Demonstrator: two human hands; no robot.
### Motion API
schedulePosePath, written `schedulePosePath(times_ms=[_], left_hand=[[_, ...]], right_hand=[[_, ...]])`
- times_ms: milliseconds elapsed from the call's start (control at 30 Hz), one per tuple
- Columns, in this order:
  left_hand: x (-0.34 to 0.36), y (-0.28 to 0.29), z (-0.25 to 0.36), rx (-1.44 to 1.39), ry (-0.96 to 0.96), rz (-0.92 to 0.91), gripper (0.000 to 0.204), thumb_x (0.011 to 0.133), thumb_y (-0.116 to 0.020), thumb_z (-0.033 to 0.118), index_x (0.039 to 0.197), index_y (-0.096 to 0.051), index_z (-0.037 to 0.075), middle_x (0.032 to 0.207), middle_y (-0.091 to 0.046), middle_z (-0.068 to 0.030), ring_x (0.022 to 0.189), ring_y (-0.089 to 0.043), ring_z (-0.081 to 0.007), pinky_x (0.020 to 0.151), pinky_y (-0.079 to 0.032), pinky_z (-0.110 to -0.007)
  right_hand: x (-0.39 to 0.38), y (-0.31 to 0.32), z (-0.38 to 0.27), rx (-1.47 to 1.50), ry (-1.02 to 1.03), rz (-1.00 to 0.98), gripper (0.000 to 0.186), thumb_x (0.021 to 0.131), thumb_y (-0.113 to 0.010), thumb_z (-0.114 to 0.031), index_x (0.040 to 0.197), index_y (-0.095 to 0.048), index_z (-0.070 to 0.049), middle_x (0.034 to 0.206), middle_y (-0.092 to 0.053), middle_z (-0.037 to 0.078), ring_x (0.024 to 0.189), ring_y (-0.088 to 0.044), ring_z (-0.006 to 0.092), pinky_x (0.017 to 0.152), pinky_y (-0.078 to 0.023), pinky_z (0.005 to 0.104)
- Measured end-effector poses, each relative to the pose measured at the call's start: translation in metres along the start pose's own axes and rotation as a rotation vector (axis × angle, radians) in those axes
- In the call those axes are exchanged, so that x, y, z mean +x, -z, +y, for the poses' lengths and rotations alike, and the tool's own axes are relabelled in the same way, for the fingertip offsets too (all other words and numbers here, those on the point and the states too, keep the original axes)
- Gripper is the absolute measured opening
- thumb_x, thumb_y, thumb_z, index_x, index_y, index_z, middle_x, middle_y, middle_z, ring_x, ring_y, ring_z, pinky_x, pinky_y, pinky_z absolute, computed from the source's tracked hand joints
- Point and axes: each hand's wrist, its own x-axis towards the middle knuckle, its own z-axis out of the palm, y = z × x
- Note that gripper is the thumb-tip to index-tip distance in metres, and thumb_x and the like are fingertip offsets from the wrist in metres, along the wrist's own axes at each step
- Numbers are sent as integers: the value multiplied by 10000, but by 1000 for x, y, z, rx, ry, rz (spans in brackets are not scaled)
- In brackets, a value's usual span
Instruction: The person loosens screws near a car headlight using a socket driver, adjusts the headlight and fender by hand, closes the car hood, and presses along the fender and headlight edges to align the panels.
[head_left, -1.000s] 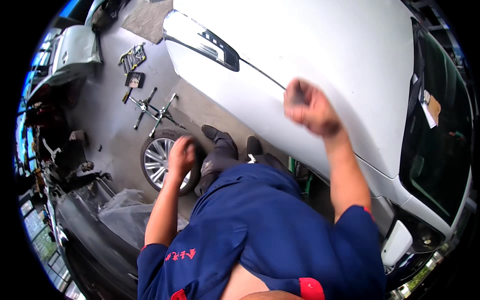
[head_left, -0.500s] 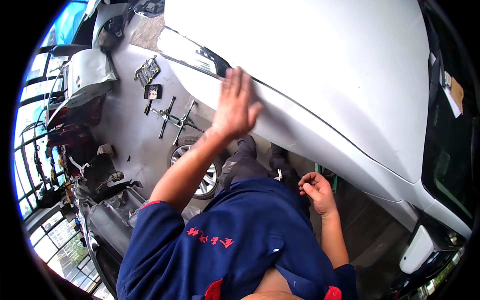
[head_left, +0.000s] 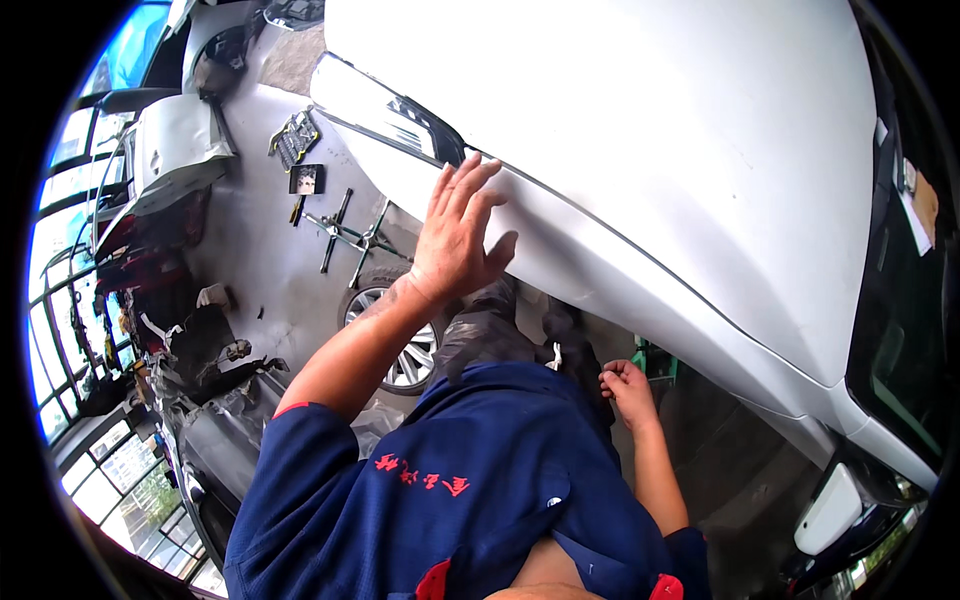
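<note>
My left hand reaches over the front fender of a white car, its fingers spread and nothing in them. The fingertips are close to the rear corner of the headlight, near the seam below the hood. Whether the fingers touch the panel I cannot tell. My right hand hangs low beside my body, apart from the car, with its fingers loosely curled in. No object shows in it.
On the floor to the left lie a four-way wrench, a small dark tray and a tool set. A wheel lies next to my legs. Removed car parts, including a white door, stand at far left. The side mirror juts out at lower right.
My left hand has drawn back slightly toward me, and its fingers have gone from flat and nearly together to spread and a little bent. My right hand has dropped slightly.
</note>
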Motion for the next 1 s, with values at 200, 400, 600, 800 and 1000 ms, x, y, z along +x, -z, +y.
schedulePosePath(times_ms=[200, 400, 600, 800, 1000], left_hand=[[-24, -20, 28, -689, -426, -162, 330, 790, -734, 89, 1070, -579, 10, 1259, -636, -245, 1209, -640, -470, 1087, -541, -547], [1, -2, -24, -218, -18, 25, 513, 796, -773, 159, 1274, -628, 39, 1245, -651, -164, 1119, -636, -385, 966, -553, -476], [17, 4, -56, 246, 270, -111, 843, 841, -755, 334, 1577, -463, 44, 1573, -440, -138, 1385, -393, -376, 1197, -273, -534], [16, 3, -39, 128, 123, -223, 800, 907, -702, 451, 1558, -494, 35, 1650, -347, -121, 1509, -254, -352, 1248, -182, -551], [31, 10, -55, 337, 307, -222, 766, 997, -557, 450, 1640, -378, 74, 1749, -277, -91, 1615, -108, -447, 1281, 22, -678]], right_hand=[[11, 1, 26, 8, -100, 74, 111, 1037, -637, -119, 1136, -641, -69, 964, -693, 27, 802, -636, 104, 722, -553, 262], [12, 7, 55, 95, -162, 180, 90, 1042, -620, -109, 1119, -642, -67, 931, -673, 32, 753, -616, 111, 673, -538, 280], [11, 6, 73, 53, -254, 242, 99, 1040, -617, -110, 1116, -642, -51, 900, -663, 38, 726, -600, 115, 644, -517, 281], [22, -9, 66, -24, -251, 235, 125, 1041, -619, -126, 1125, -643, -37, 915, -671, 42, 745, -610, 130, 673, -524, 304], [32, -13, 43, -4, -199, 193, 95, 1048, -607, -116, 1114, -646, -62, 926, -666, 39, 764, -613, 129, 678, -529, 299]])
